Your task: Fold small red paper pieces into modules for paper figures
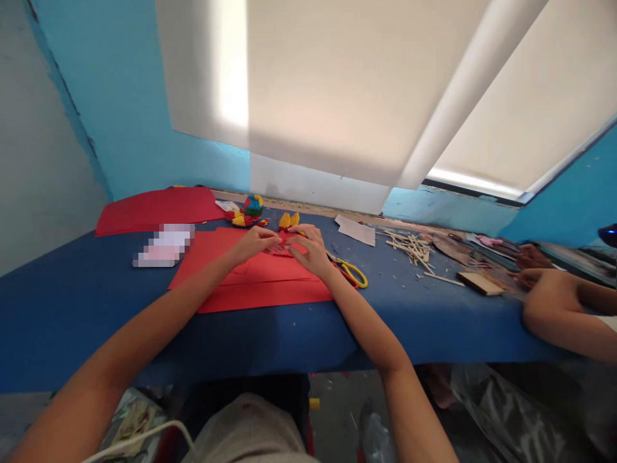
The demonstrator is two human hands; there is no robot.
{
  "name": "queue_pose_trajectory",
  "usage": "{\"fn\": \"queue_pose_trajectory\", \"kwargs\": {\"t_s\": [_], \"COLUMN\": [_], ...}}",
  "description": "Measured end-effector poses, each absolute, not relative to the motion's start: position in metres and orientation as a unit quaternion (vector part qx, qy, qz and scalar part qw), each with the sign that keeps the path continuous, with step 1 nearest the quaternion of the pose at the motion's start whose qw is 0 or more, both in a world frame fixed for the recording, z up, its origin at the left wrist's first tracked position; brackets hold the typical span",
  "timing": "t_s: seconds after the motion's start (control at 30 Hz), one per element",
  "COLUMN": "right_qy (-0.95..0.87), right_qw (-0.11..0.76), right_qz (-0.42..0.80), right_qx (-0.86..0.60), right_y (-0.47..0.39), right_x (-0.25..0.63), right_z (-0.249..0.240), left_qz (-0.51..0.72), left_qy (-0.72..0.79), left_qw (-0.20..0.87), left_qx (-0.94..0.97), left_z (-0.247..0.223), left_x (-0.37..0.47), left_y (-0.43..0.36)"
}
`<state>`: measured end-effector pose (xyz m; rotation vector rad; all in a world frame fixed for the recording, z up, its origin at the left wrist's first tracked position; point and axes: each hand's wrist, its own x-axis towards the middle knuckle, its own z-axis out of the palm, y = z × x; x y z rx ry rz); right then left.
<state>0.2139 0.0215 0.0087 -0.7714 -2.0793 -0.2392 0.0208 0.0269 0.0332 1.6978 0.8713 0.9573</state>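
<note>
Over a stack of red paper sheets (270, 292), my left hand (258, 242) and my right hand (311, 247) face each other with fingertips close together. Their fingers are bent in a pinch around a small red piece (283, 239), partly hidden between them. Just behind my hands stands a yellow and red folded-paper piece (288, 220). Left of it sits a multicoloured folded-paper figure (245, 213). Scissors with yellow and red handles (354, 273) lie beside my right wrist.
A blurred pale rectangular object (166, 245) lies left, near more red paper (159, 209). Toward the right are grey paper (357, 230), thin sticks (412, 246) and a wooden block (479, 283). Another person's arms (559, 305) rest at the far right.
</note>
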Motion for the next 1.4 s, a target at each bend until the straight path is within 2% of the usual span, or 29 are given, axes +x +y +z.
{"fn": "queue_pose_trajectory", "kwargs": {"t_s": [0.17, 0.33, 0.57, 0.73, 1.17, 1.4], "right_qy": [-0.783, -0.741, -0.744, -0.748, -0.739, -0.715], "right_qw": [0.517, 0.533, 0.528, 0.522, 0.530, 0.539], "right_qz": [0.018, 0.101, 0.131, 0.130, 0.132, 0.210], "right_qx": [-0.346, -0.396, -0.387, -0.390, -0.396, -0.392], "right_y": [0.025, 0.030, 0.028, 0.029, 0.031, 0.037], "right_x": [0.205, 0.203, 0.201, 0.200, 0.201, 0.199], "right_z": [0.007, 0.001, 0.001, 0.002, -0.001, -0.004], "left_qz": [0.378, 0.361, 0.352, 0.374, 0.398, 0.415], "left_qy": [0.334, 0.314, 0.363, 0.393, 0.387, 0.397], "left_qw": [0.486, 0.463, 0.264, 0.208, 0.174, 0.185], "left_qx": [0.713, 0.746, 0.821, 0.814, 0.813, 0.797], "left_z": [0.032, 0.030, 0.027, 0.017, 0.011, 0.010], "left_x": [0.020, 0.020, 0.022, 0.025, 0.027, 0.029], "left_y": [0.027, 0.027, 0.027, 0.035, 0.036, 0.035]}}
